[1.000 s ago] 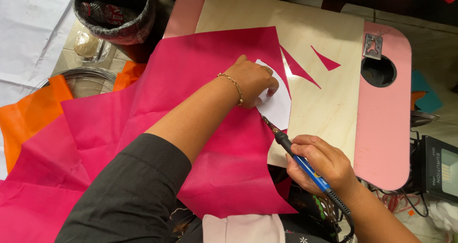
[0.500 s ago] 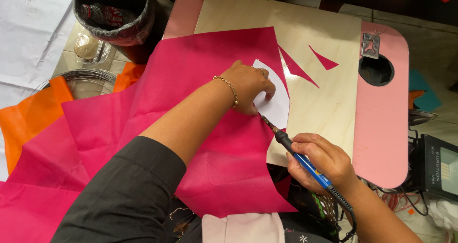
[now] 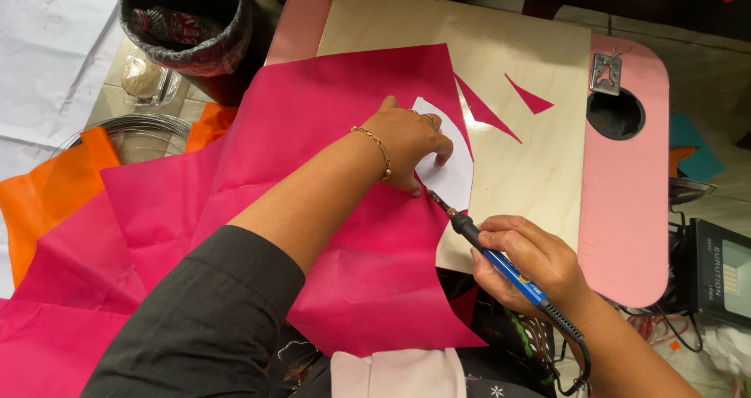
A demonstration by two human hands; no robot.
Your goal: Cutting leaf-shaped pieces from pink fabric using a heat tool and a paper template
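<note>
Off the bench's left edge lies one orange sheet of thin fabric (image 3: 55,195), and past it one round wire-rimmed sieve (image 3: 145,132) and one dark bucket lined with a plastic bag (image 3: 188,23), with a bottle inside. Over the bench's near left corner I count one large magenta sheet of thin fabric (image 3: 313,132), spreading from my lap up toward the middle of the pale wooden bench top with pink rounded ends (image 3: 516,30).

My left hand (image 3: 407,140), with one gold chain bracelet (image 3: 374,144) at the wrist, lies flat with fingers spread, not curled around anything; it presses one white paper template (image 3: 454,171) down onto the magenta sheet near the bench's middle. Just right of the sheet's cut edge, two narrow magenta fabric offcuts (image 3: 489,116) lie on the bare wood, a little apart from each other.

Near the bench's front edge, my right hand (image 3: 532,261) has its grip closed around one blue-handled corded hot cutting pen (image 3: 501,265). Its metal tip touches the fabric at the lower edge of the white template, just below my left fingers.

In the bench's pink right end is one round dark hole (image 3: 616,115), with one small metal bracket (image 3: 606,73) just beyond it. Off the right edge stands one black box-shaped lamp (image 3: 720,273).
</note>
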